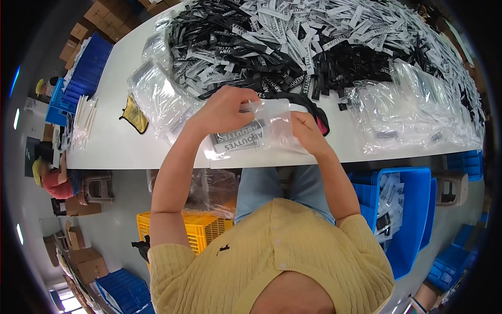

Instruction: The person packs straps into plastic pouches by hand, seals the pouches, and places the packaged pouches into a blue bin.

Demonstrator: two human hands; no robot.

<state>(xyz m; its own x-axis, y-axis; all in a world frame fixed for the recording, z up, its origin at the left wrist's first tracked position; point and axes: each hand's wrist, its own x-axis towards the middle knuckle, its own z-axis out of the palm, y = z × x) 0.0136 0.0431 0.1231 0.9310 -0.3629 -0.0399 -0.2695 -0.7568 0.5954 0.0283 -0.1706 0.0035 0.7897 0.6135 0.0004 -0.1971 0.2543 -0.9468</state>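
Observation:
Between my two hands, over the table's front edge, is a transparent plastic bag (272,138). Flat strips printed ABOUTYES (240,140), one grey and one white, show through it. My left hand (227,109) pinches the upper left of the bag with bent fingers. On the other side, my right hand (308,131) grips the right edge with its fingers closed. Just behind the bag lies a black cloth item (314,107) with a pink patch, partly hidden. Beyond my hands spreads a large pile of black and white printed strips (293,47).
Stacks of transparent bags lie left (157,97) and right (402,110). A yellow cloth piece (136,115) and white sticks (84,120) are at the left. Below the table stand a blue bin (405,251) with packed bags and a yellow crate (212,230). Another person (55,180) sits far left.

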